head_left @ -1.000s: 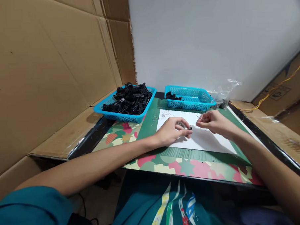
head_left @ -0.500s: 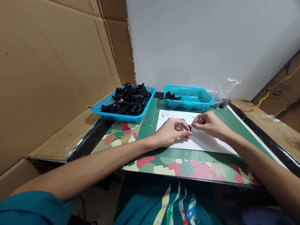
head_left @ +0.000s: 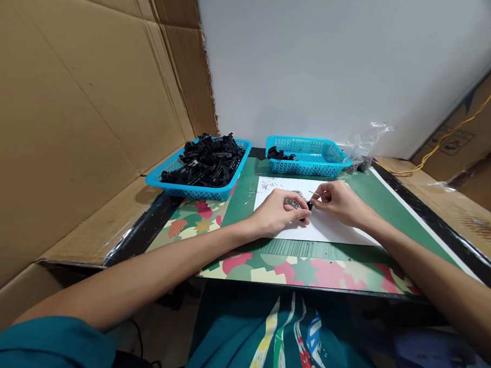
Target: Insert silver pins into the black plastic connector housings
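Over a white sheet of paper (head_left: 337, 230), my left hand (head_left: 281, 210) pinches a small black plastic part (head_left: 310, 205), mostly hidden by the fingers. My right hand (head_left: 339, 201) is closed on a thin metal pin (head_left: 317, 194) that sticks out up and to the left. Its fingertips are close against the black part; whether they touch it I cannot tell. Just behind my left fingers lies a heap of small silvery metal pieces (head_left: 297, 197). More tiny pieces (head_left: 270, 184) are scattered on the paper's far left corner.
A blue basket (head_left: 213, 193) piled with black plastic parts (head_left: 212, 158) stands at the back left. Another blue basket (head_left: 310, 168) holds a few black pieces (head_left: 279, 153). Beside it is a clear plastic bag (head_left: 364, 151). Cardboard (head_left: 103, 103) walls the left side; a yellow cable (head_left: 431, 151) runs at right.
My right hand has moved slightly left, closer to the black part in my left hand. The whole view has shifted a little; both hands keep their grips.
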A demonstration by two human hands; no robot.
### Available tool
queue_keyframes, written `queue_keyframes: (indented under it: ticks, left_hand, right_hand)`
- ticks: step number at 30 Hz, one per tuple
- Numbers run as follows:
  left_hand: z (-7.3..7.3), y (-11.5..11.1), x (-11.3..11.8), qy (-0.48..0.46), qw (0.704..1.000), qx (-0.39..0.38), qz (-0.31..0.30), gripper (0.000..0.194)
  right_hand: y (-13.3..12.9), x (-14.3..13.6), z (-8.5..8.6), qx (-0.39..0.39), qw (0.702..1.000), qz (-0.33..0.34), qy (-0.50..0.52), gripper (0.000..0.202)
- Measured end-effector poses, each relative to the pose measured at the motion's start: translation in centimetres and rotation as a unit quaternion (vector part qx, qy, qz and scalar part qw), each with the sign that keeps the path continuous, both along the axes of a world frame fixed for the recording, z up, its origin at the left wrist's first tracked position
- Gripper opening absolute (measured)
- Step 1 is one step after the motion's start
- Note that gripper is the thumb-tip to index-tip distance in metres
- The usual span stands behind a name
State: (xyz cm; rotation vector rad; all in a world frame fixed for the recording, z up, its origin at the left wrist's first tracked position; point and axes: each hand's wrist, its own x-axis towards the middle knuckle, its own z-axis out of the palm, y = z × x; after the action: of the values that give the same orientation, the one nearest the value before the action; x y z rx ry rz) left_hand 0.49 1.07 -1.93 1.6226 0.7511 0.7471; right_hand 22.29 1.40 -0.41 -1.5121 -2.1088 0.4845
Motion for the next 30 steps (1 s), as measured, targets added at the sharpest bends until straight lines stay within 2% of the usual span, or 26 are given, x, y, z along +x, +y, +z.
queue_keyframes:
  ticks: [9,13,19,21,24,27,30]
  left_hand:
    - [0.1,-0.2,0.1,0.034,0.998,-0.041,0.030,0.009]
    - [0.0,-0.1,0.0,0.028,1.000,-0.010,0.004,0.015]
    - [0.1,-0.2,-0.3,0.032,0.999,0.010,-0.026,0.015]
    - [0.2,-0.4,-0.4,0.033,0.999,0.016,-0.026,0.015]
    - [0.3,-0.5,-0.4,0.036,0.998,0.036,-0.019,0.016]
    - [0.5,-0.6,-0.4,0.043,0.997,0.054,-0.022,0.018]
    - [0.8,-0.6,-0.5,0.049,0.996,0.073,-0.028,0.019]
  right_hand:
    - [0.1,0.4,0.3,-0.020,0.999,0.023,0.011,0.016]
    - [0.2,1.0,0.7,-0.042,0.998,0.049,0.026,0.019]
    - [0.8,2.7,0.9,-0.054,0.989,0.134,0.020,0.029]
    - [0.9,2.9,0.9,-0.057,0.989,0.131,0.021,0.037]
    - [0.9,2.7,1.0,0.002,0.993,0.100,0.063,0.046]
    - [0.9,2.2,0.9,0.087,0.988,0.089,0.097,0.045]
    - [0.8,1.9,0.9,0.096,0.987,0.071,0.110,0.047]
